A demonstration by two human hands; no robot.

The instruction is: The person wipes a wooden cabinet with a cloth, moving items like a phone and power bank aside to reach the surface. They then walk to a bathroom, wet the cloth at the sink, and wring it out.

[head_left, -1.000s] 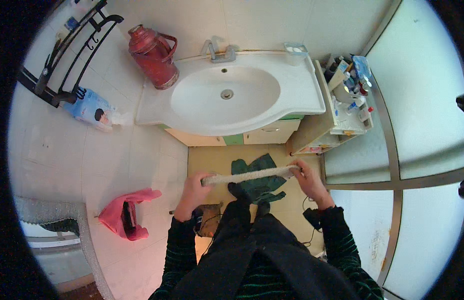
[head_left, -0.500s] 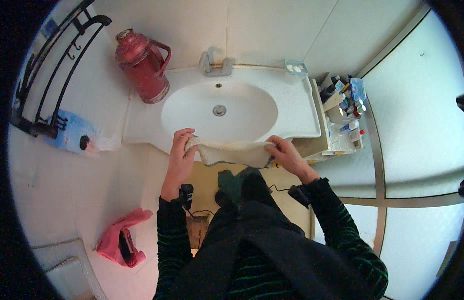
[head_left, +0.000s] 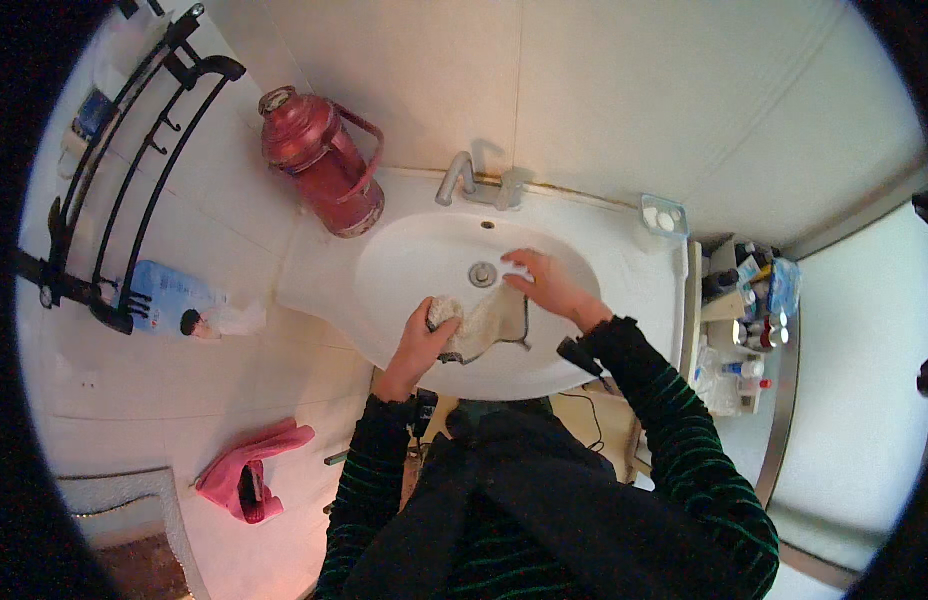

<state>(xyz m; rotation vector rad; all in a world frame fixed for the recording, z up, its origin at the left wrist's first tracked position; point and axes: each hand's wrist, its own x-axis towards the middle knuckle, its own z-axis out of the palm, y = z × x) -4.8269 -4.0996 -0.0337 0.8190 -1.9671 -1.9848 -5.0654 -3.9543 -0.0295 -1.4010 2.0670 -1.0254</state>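
Washing step: your left hand [head_left: 424, 335] fists the cream washcloth [head_left: 484, 322] in the basin [head_left: 404, 265], right hand [head_left: 544, 282] open-fingered pinning its edge; wringing likely needs both hands closed.

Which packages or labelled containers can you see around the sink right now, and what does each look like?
Blue and white pouch: hangs on the wall left of the sink, flat, with a dark cap at its lower end.
Bottles and tubes: crowded on the shelf right of the sink, mixed blue, white and red.
Small clear box: sink's back right corner, white pieces inside.
No signs or screens.
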